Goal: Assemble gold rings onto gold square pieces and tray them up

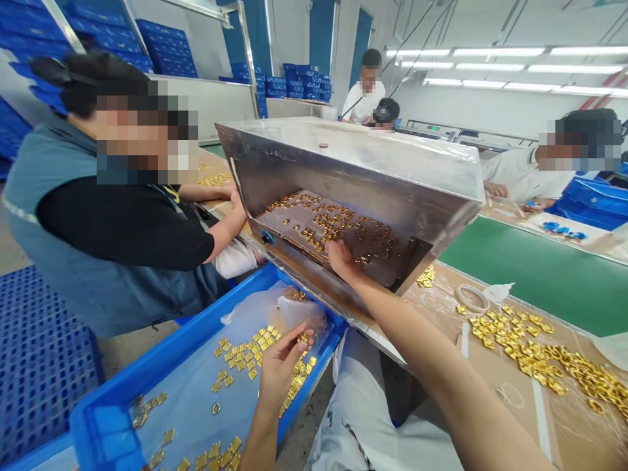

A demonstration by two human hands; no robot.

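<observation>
My left hand (282, 363) is above a blue tray (184, 356), its fingers pinched at a small gold piece (305, 338). Flat square gold pieces (252, 353) lie scattered on the tray's plastic lining, with a clear plastic bag (294, 311) near its far end. Inside an open-fronted metal box (343, 154), my right hand (339, 256) reaches to the lit floor, fingers curled and closed. Around it lie many small gold rings (328, 219). Whatever those fingers hold is hidden.
Beside me on the left sits a person (122, 216) with an arm near the box. Heaps of gold pieces (524, 340) and a tape roll (471, 298) lie on the bench at right. Behind runs a green conveyor belt (544, 268); other people sit beyond it.
</observation>
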